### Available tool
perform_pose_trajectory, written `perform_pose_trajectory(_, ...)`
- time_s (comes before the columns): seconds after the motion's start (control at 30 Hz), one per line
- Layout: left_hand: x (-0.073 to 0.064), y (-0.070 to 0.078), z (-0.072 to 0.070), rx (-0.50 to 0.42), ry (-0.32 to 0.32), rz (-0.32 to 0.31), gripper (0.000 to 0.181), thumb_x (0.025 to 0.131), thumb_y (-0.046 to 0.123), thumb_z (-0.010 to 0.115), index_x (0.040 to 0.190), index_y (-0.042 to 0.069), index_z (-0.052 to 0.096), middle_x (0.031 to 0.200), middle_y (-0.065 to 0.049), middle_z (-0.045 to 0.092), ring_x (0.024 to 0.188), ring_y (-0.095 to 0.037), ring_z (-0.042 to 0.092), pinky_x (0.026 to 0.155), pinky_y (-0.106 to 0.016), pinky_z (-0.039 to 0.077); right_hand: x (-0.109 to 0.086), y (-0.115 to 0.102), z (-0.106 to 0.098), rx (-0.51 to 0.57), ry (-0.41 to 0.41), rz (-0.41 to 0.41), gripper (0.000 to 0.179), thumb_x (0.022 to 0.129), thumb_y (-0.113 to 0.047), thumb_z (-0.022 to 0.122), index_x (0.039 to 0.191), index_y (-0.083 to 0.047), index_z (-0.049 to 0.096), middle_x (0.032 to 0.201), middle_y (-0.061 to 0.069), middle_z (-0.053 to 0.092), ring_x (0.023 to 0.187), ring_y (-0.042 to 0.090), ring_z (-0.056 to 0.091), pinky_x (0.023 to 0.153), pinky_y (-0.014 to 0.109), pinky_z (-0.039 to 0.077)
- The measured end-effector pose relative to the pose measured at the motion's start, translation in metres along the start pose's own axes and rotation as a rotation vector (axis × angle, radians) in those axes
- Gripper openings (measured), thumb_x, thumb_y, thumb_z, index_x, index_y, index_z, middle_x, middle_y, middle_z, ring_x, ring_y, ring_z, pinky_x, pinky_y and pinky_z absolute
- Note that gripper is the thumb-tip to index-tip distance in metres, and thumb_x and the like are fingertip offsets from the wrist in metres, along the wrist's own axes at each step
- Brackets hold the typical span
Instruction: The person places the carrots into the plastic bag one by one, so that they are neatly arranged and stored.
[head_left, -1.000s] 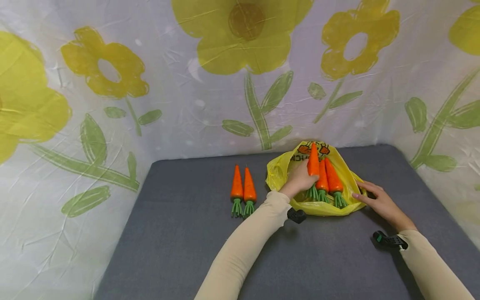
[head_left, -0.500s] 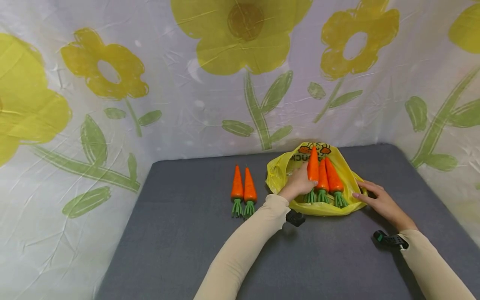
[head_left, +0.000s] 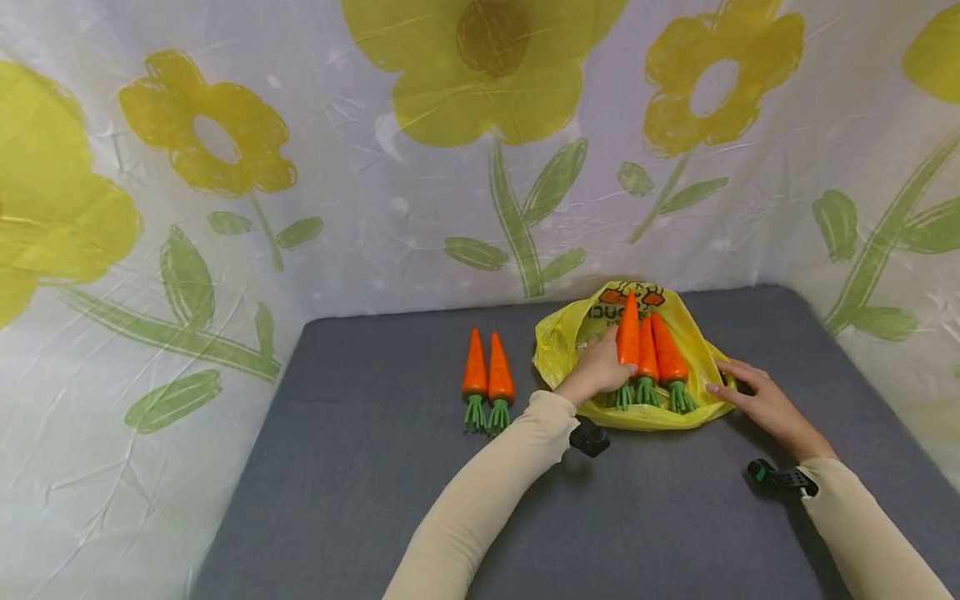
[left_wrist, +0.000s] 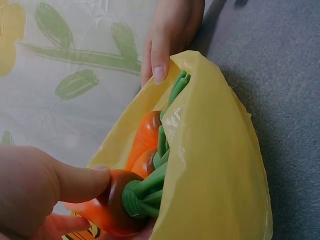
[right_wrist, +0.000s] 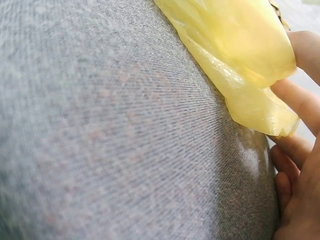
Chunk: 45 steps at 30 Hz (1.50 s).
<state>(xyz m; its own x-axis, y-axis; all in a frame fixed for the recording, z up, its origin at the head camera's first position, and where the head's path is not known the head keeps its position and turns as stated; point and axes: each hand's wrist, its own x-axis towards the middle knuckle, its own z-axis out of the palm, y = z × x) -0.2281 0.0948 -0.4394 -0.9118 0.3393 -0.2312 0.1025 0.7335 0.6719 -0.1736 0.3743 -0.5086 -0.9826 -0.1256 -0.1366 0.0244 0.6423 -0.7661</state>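
Observation:
A yellow plastic bag lies with its mouth toward me at the back right of the table. Three orange carrots with green stem tufts lie in it side by side. My left hand reaches into the bag and grips the leftmost carrot. In the left wrist view its thumb presses the carrot's thick end, beside the green stems. The middle carrot and right carrot rest close by. My right hand holds the bag's right rim between thumb and fingers, with yellow film seen there.
Two more carrots, a left one and a right one, lie parallel on the grey table, left of the bag. A flower-printed cloth hangs behind the table and along its sides.
The tip of the carrot in my left hand has shifted slightly down and right, closer to the other two. My right hand stays at the bag's rim.

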Motion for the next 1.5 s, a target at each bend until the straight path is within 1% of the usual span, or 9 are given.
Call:
perform_pose_trajectory(0.2, -0.002, 0.001, -0.002, 0.024, 0.014, 0.026, 0.071, 0.093, 0.026, 0.068, 0.154, 0.019, 0.032, 0.138, -0.006, 0.057, 0.126, -0.025, 0.054, 0.1, -0.035, 0.048, 0.001, -0.001, -0.002, 0.002, 0.007, 0.008, 0.076, 0.097, -0.039, 0.061, 0.155, -0.002, 0.028, 0.161, 0.033, 0.014, 0.145, 0.058, 0.006, 0.106, 0.079, 0.011)
perform_pose_trajectory(0.43, -0.001, 0.0, -0.001, 0.064, 0.001, 0.053, 0.065, 0.093, 0.027, 0.067, 0.15, 0.017, 0.038, 0.129, -0.006, 0.062, 0.113, -0.023, 0.061, 0.089, -0.03, 0.05, 0.002, 0.0, -0.002, 0.004, -0.002, 0.012, 0.077, 0.097, -0.039, 0.061, 0.155, -0.003, 0.028, 0.161, 0.033, 0.014, 0.145, 0.058, 0.006, 0.106, 0.079, 0.01)
perform_pose_trajectory(0.57, 0.002, 0.0, 0.001, 0.098, -0.008, 0.048, 0.065, 0.093, 0.028, 0.066, 0.151, 0.018, 0.038, 0.136, -0.004, 0.059, 0.121, -0.023, 0.058, 0.098, -0.031, 0.048, 0.002, -0.001, -0.002, 0.005, -0.006, 0.016, 0.076, 0.097, -0.039, 0.061, 0.155, -0.002, 0.028, 0.16, 0.033, 0.014, 0.145, 0.058, 0.006, 0.106, 0.079, 0.009)
perform_pose_trajectory(0.67, 0.003, 0.001, 0.002, 0.095, -0.013, 0.03, 0.066, 0.094, 0.029, 0.066, 0.152, 0.018, 0.036, 0.14, -0.004, 0.057, 0.125, -0.023, 0.057, 0.101, -0.031, 0.048, 0.002, -0.001, -0.003, 0.005, -0.004, 0.015, 0.076, 0.097, -0.039, 0.061, 0.155, -0.002, 0.028, 0.16, 0.033, 0.014, 0.144, 0.058, 0.007, 0.106, 0.079, 0.01)
perform_pose_trajectory(0.83, 0.007, 0.003, 0.004, 0.091, -0.006, -0.002, 0.07, 0.094, 0.027, 0.067, 0.154, 0.021, 0.032, 0.144, -0.002, 0.055, 0.125, -0.022, 0.058, 0.101, -0.03, 0.049, 0.001, 0.0, -0.002, -0.005, -0.005, 0.014, 0.077, 0.097, -0.04, 0.061, 0.155, -0.003, 0.027, 0.16, 0.034, 0.014, 0.144, 0.059, 0.007, 0.106, 0.079, 0.01)
perform_pose_trajectory(0.93, 0.009, 0.004, 0.007, 0.086, -0.004, -0.037, 0.072, 0.095, 0.027, 0.067, 0.156, 0.025, 0.029, 0.148, 0.0, 0.052, 0.129, -0.021, 0.056, 0.103, -0.03, 0.048, 0.001, 0.001, -0.001, -0.009, -0.002, 0.005, 0.076, 0.097, -0.039, 0.061, 0.155, -0.002, 0.028, 0.159, 0.035, 0.015, 0.144, 0.059, 0.008, 0.106, 0.079, 0.01)
perform_pose_trajectory(1.13, 0.012, 0.001, 0.01, 0.076, -0.007, -0.115, 0.071, 0.096, 0.03, 0.065, 0.156, 0.024, 0.028, 0.143, -0.005, 0.056, 0.128, -0.022, 0.056, 0.098, -0.031, 0.05, 0.0, 0.0, 0.0, -0.003, 0.0, 0.002, 0.075, 0.097, -0.039, 0.061, 0.154, -0.002, 0.028, 0.159, 0.035, 0.016, 0.143, 0.06, 0.008, 0.106, 0.079, 0.01)
perform_pose_trajectory(1.33, 0.015, -0.002, 0.014, 0.074, -0.004, -0.119, 0.071, 0.096, 0.033, 0.064, 0.157, 0.023, 0.027, 0.148, -0.006, 0.052, 0.134, -0.023, 0.052, 0.105, -0.033, 0.047, 0.0, 0.0, 0.0, -0.007, 0.003, -0.014, 0.074, 0.098, -0.037, 0.061, 0.154, 0.0, 0.029, 0.158, 0.036, 0.017, 0.143, 0.06, 0.009, 0.106, 0.079, 0.011)
perform_pose_trajectory(1.5, 0.017, -0.006, 0.016, 0.099, -0.002, -0.12, 0.07, 0.097, 0.036, 0.062, 0.156, 0.024, 0.028, 0.147, -0.003, 0.053, 0.13, -0.024, 0.056, 0.105, -0.033, 0.047, 0.001, 0.001, 0.0, -0.02, 0.004, -0.012, 0.074, 0.098, -0.036, 0.06, 0.154, 0.0, 0.029, 0.158, 0.035, 0.018, 0.143, 0.059, 0.01, 0.106, 0.078, 0.013)
